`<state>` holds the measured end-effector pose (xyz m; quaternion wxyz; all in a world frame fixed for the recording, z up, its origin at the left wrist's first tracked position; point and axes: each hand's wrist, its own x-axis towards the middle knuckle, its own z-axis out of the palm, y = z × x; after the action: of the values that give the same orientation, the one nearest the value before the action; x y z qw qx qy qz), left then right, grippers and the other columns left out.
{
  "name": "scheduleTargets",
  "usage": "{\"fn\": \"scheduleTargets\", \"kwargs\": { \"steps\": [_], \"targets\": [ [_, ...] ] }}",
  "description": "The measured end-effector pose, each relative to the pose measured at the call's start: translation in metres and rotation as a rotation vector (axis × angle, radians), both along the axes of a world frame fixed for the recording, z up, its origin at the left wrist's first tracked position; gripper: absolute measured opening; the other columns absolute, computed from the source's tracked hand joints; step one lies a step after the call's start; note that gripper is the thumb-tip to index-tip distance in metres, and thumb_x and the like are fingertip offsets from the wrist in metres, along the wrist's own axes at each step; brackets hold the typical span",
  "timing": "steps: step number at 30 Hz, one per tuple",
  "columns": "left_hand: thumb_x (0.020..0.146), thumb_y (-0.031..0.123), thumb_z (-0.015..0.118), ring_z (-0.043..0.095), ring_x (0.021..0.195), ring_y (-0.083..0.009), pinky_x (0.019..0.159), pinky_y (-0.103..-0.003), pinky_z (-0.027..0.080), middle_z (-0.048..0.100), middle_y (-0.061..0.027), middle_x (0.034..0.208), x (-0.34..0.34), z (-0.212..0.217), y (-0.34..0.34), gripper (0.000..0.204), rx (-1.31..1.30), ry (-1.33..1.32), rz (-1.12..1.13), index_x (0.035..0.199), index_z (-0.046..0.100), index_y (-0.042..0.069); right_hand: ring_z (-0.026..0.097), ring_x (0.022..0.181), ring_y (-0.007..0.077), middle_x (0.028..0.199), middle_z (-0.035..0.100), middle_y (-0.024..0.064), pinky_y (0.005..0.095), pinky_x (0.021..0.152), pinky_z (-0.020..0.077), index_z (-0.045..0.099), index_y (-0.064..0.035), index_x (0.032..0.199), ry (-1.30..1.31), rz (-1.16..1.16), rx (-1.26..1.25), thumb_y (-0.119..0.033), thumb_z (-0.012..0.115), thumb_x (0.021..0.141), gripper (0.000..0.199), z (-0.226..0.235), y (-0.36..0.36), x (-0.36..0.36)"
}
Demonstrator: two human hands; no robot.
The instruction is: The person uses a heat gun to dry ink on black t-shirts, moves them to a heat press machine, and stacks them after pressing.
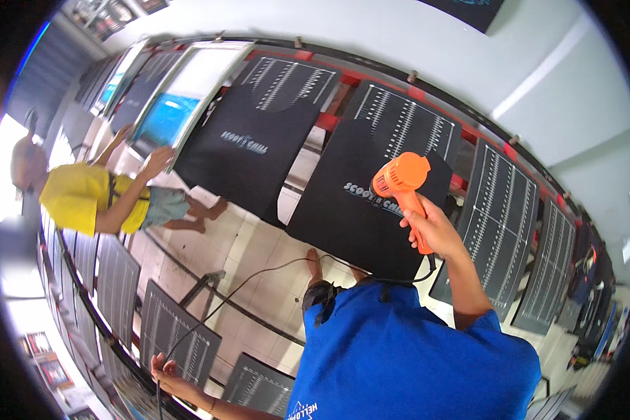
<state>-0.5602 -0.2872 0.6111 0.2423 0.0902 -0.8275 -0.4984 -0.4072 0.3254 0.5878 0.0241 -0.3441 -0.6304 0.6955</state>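
My right hand is closed round the handle of an orange heat gun. Its nozzle points at the pale print on a black T-shirt, which lies flat over a marked printing board. From the handle's end a black power cord runs left across the floor to my left hand, low at the left. Those fingers are curled about the cord. Left of this shirt lies another black T-shirt, with a similar light print, on its own board.
A co-worker in a yellow shirt grips a screen frame with blue on its mesh, at the left. Bare printing boards with white ruled marks line the red-and-black rack at right. More boards stand on a lower-left rack.
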Motion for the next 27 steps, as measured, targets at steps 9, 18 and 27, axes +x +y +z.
{"fn": "scheduleTargets", "kwargs": {
  "steps": [9, 18, 27],
  "targets": [
    [0.101, 0.048, 0.034, 0.056, 0.075, -0.0143, 0.068, -0.027, 0.047, 0.063, -0.0076, 0.110, -0.230, -0.032, -0.003, 0.055, 0.005, -0.136, -0.194, 0.122, 0.056, 0.003, 0.054, 0.057, 0.0089, 0.086, 0.059, 0.0047, 0.0245, 0.052, 0.0499, 0.045, -0.0056, 0.133, -0.145, -0.275, -0.012, -0.031, 0.054, 0.096, 0.046, 0.000, -0.018, -0.032],
    [0.099, 0.049, 0.036, 0.055, 0.076, -0.0154, 0.065, -0.028, 0.045, 0.061, -0.0051, 0.102, -0.324, -0.166, -0.117, 0.050, 0.346, -0.393, 0.021, 0.121, 0.060, 0.010, 0.054, 0.056, 0.0084, 0.083, 0.057, 0.0033, 0.0239, 0.048, 0.0471, 0.052, -0.0014, 0.120, -0.222, -0.367, 0.011, -0.028, 0.058, 0.094, 0.038, -0.004, -0.036, -0.054],
    [0.099, 0.035, 0.036, 0.046, 0.055, -0.0142, 0.044, -0.026, 0.038, 0.055, -0.0084, 0.074, -0.241, -0.230, -0.089, 0.040, 0.230, -0.475, 0.329, 0.104, 0.063, 0.006, 0.054, 0.056, 0.0076, 0.083, 0.058, 0.0022, 0.0240, 0.049, 0.0473, 0.054, -0.0027, 0.115, -0.180, -0.361, 0.028, -0.027, 0.056, 0.095, 0.032, -0.016, -0.040, -0.046]
  ]
}}
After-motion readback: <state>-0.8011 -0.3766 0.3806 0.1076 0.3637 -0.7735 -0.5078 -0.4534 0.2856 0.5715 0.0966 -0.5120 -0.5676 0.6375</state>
